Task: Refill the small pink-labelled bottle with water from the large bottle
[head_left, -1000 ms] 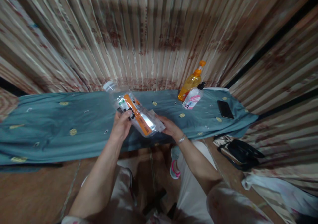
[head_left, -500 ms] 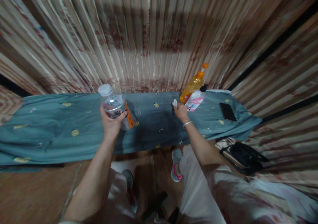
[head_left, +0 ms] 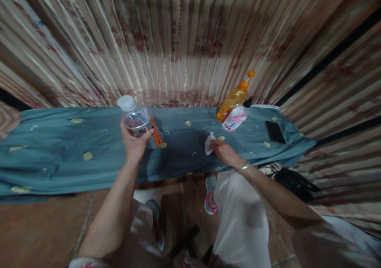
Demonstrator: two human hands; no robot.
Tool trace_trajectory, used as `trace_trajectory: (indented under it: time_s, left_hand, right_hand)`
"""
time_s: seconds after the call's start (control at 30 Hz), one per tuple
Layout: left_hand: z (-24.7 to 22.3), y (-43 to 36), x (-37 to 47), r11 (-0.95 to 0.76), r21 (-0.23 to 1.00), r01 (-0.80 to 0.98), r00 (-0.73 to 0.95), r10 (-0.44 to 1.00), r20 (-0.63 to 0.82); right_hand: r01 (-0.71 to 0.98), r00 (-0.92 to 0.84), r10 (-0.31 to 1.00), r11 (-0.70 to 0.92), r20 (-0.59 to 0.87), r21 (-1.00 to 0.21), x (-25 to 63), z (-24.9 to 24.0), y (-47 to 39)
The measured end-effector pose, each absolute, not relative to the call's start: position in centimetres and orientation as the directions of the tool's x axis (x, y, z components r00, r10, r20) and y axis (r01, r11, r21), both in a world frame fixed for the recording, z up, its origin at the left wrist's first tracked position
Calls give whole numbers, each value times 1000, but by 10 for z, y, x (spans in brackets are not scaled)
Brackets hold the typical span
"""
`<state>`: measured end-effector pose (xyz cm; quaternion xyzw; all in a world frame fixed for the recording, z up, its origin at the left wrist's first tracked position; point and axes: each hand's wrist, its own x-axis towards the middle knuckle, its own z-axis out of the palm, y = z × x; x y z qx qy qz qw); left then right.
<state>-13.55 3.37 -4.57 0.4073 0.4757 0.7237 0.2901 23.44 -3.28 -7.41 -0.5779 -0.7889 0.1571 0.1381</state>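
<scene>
Clear capped bottle [head_left: 138,122] tilted, white wad [head_left: 208,144]

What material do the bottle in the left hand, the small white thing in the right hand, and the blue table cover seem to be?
The clear bottle with white cap and orange label in the left hand looks like thin glossy plastic: it is see-through. The small white crumpled piece in the right hand seems soft tissue or cloth; too blurred to tell. The blue-grey table cover with yellow motifs looks like matte woven fabric: it wrinkles and drapes.
</scene>
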Motion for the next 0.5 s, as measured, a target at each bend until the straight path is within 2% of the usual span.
trace_trajectory:
  time_s: [0.1, 0.23, 0.4, 0.5]
  left_hand:
    - [-47, 36, -132, -386, 921, -46, -476, 820, 320]
    - [-53, 40, -129, -381, 924, -10, -426, 838, 341]
    - [-59, 41, -131, -364, 931, 23, -425, 839, 339]
    - [-60, 42, -135, -348, 937, 27, -446, 835, 323]
  right_hand:
    - [931, -48, 998, 60, 43, -360, 283, -64, -31]
    - [915, 108, 993, -80, 48, -395, 260, -55, -2]
    - [892, 54, 996, -18, 67, -451, 153, -50, 71]
    - [842, -172, 983, 183, 68, -507, 94, -53, 79]
